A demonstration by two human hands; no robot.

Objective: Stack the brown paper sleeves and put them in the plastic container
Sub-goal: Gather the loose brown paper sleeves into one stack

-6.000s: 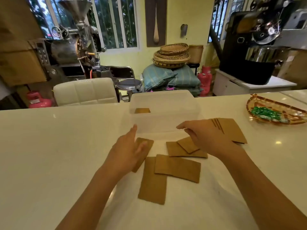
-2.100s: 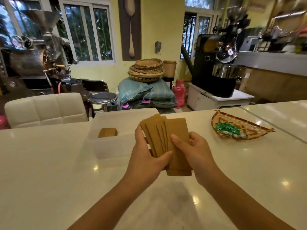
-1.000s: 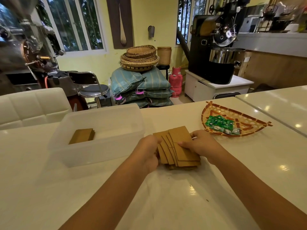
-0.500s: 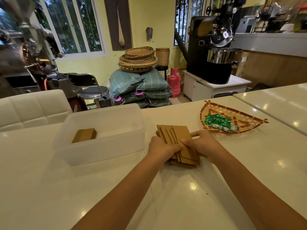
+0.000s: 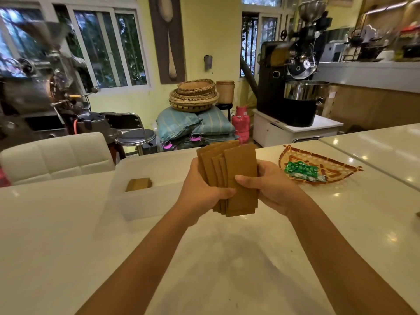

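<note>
Both hands hold a fanned bundle of several brown paper sleeves upright above the white counter. My left hand wraps the bundle's left side and lower edge. My right hand grips the right side, thumb across the front sleeve. The clear plastic container stands on the counter just left of my hands, behind my left hand. A small stack of brown sleeves lies inside it at its left end.
A woven tray with green wrapped sweets sits on the counter at the right. A white padded chair back rises beyond the counter's far left edge. A second counter section runs off to the far right.
The bundle lay on the counter under both hands half a second ago. Now both hands have lifted it upright off the counter, still fanned.
</note>
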